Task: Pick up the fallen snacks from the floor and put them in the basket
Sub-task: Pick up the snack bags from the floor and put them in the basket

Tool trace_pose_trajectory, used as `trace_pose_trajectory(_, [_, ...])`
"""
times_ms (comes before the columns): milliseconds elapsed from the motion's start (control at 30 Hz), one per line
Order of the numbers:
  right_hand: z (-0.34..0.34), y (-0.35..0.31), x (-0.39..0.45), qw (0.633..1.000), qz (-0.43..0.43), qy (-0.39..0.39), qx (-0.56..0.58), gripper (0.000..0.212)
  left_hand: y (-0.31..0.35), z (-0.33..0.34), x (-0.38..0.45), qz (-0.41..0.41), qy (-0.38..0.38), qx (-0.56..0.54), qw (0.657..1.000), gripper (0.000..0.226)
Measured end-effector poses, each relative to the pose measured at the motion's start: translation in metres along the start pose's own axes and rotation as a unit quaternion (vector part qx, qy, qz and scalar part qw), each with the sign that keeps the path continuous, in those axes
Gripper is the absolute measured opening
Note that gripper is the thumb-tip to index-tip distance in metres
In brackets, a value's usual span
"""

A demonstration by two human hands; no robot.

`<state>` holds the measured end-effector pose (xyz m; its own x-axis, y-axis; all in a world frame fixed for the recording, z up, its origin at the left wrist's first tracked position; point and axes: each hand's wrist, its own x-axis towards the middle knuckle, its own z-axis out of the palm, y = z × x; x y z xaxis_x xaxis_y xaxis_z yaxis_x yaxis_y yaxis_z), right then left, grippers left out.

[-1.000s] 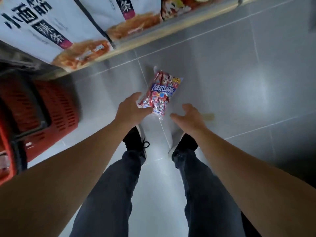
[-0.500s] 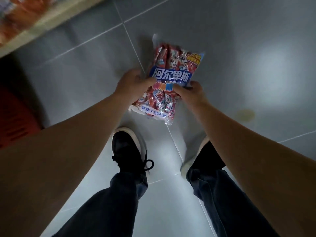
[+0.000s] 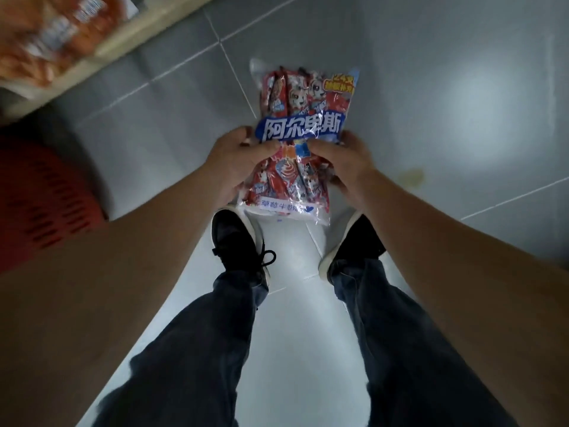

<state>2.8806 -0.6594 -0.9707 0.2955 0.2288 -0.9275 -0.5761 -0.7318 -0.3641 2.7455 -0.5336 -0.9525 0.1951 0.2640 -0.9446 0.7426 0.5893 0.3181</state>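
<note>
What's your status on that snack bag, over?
Left hand and right hand both grip the snack bag. Red basket low to the left. Nothing seen between bag and basket.

Open grey floor (image 3: 431,87) lies to the right and far side of the snack bag (image 3: 303,134). On the left, the red basket (image 3: 40,198) stands near, with a shelf edge (image 3: 147,29) beyond it; between them runs a strip of bare tile. Both shoes (image 3: 237,241) block the near side.
</note>
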Motion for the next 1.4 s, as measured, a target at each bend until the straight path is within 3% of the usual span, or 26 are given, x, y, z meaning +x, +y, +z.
trace_pose_trajectory(433, [-0.038,-0.113,-0.337,0.996,-0.071,0.044,-0.034,0.043,0.103,-0.024,-0.327,0.108,-0.025,0.073,0.991,0.040])
trace_pose_trajectory(733, [-0.020,-0.151,-0.533,0.983,-0.167,0.075,-0.031,0.046,0.127,-0.057,-0.525,0.183,0.000,0.074,0.980,0.031])
trace_pose_trajectory(1033, [-0.005,-0.153,-0.649,0.949,-0.297,0.036,-0.097,0.039,0.080,-0.089,-0.643,0.283,0.063,0.019,0.957,0.040])
trace_pose_trajectory(1200, [0.018,-0.129,-0.704,0.920,-0.371,-0.036,-0.122,0.037,0.022,-0.102,-0.706,0.350,0.118,-0.051,0.928,0.028])
trace_pose_trajectory(1400, [0.071,-0.094,-0.777,0.868,-0.445,-0.119,-0.185,0.033,-0.063,-0.138,-0.782,0.393,0.208,-0.127,0.887,0.032])
